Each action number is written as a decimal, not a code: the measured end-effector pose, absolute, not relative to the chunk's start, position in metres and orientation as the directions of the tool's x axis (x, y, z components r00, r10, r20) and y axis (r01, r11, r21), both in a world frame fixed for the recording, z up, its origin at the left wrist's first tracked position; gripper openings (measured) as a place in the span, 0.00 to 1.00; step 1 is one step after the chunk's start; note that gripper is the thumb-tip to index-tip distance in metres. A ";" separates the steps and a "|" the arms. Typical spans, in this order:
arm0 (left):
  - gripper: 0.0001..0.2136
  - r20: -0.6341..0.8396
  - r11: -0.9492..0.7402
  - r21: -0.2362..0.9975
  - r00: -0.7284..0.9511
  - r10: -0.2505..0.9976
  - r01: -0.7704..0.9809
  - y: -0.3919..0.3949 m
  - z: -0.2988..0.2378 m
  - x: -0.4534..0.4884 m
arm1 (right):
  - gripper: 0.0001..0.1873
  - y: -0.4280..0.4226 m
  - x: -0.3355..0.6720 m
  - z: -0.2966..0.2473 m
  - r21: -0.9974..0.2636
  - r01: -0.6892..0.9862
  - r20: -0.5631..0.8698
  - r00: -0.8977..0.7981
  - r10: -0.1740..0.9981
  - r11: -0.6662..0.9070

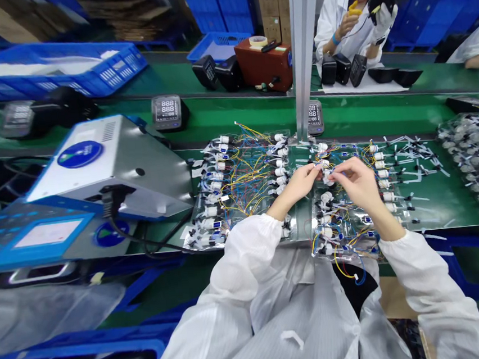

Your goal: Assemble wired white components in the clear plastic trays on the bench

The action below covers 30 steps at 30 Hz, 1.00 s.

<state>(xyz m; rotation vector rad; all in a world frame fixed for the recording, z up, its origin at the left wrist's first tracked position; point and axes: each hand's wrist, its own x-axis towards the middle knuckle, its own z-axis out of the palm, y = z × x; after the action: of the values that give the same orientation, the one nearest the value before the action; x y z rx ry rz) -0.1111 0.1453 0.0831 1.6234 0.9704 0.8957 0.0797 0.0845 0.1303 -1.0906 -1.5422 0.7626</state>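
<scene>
My left hand (303, 180) and my right hand (356, 182) meet over a clear plastic tray (347, 242) of small white motors with coloured wires. Both hands pinch one small white part (327, 175) between their fingertips, just above the tray. A second clear tray (240, 188), also full of wired white motors, lies to the left of my left hand. Loose white tube pieces (415, 154) are scattered on the green mat to the right of my right hand. Both arms wear white sleeves.
A grey and blue machine (96, 182) with a black cable stands at the left. A metal post (304, 54) rises behind the trays. Black display units (168, 112) sit on the green belt. Across it, another person in white handles a black device (379, 5). More parts lie at the right edge (478, 156).
</scene>
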 end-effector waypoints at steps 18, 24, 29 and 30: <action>0.17 0.308 -0.584 0.704 0.567 0.764 0.404 0.138 0.080 -0.126 | 0.06 0.096 0.093 0.099 -0.646 0.609 0.358 -0.290 0.887 0.460; 0.12 0.307 -0.596 0.591 0.531 0.790 0.544 0.139 0.085 -0.126 | 0.06 0.098 0.101 0.099 -0.576 0.668 0.401 -0.271 0.875 0.471; 0.15 0.272 -0.622 0.590 0.600 0.753 0.514 0.138 0.083 -0.122 | 0.07 0.100 0.105 0.095 -0.508 0.715 0.404 -0.296 0.866 0.481; 0.14 0.255 -0.625 0.579 0.611 0.749 0.524 0.137 0.082 -0.122 | 0.06 0.100 0.106 0.092 -0.490 0.729 0.407 -0.293 0.865 0.478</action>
<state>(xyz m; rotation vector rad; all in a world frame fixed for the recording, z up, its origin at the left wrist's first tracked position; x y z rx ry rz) -0.1225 0.1375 0.0821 2.3860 1.0090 0.6727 0.1062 0.1004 0.0921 -1.3132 -2.0934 0.2771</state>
